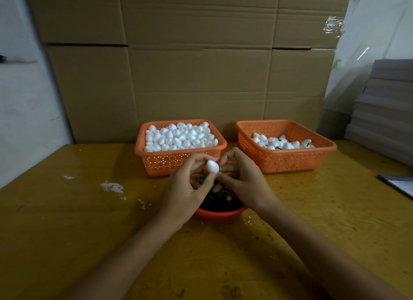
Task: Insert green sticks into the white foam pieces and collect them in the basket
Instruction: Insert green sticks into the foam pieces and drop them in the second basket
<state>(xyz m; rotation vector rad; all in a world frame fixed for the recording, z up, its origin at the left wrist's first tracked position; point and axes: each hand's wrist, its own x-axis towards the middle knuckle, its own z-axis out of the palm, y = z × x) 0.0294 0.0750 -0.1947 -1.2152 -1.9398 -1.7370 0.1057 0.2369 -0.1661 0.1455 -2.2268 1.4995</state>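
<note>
The left hand (187,192) pinches a single white foam egg (212,166) between thumb and fingertips, held up just above the near bowl and in front of the left basket. The egg's long axis lies on a slant, running from upper left to lower right in the view; which end is the narrower one cannot be told. The right hand (243,181) is right beside it, fingers curled and the thumb and forefinger tips drawn together close to the egg, but whether they hold a stick cannot be told. Under both hands stands a small round red-orange bowl (220,213) with a dark heap of green sticks (214,196). Behind, on the yellow-brown wooden table (89,232), the left orange perforated basket (138,147) is piled to the rim with plain foam eggs (178,135). The right orange basket (330,146) holds a thinner layer of eggs with green bits showing among them (283,143). Cardboard boxes (190,76) stand behind, and white crumbs (112,186) lie on the table to the left.
</note>
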